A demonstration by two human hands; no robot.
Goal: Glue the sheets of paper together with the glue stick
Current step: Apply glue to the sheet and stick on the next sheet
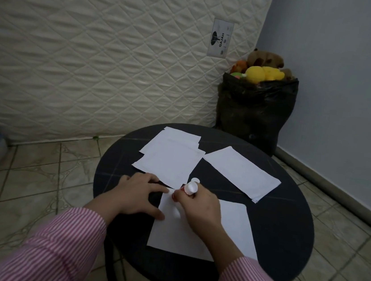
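Right grip [198, 202] on glue stick [191, 187], black bag [253, 111] – plush toys [264, 67]

One camera only, riding on the person's head, is looking forward and steeply down over the round black table [282, 257], close above both forearms. It is facing the room's corner, taking in the upright mattress [97, 48] at left and the wall [352, 67] at right.
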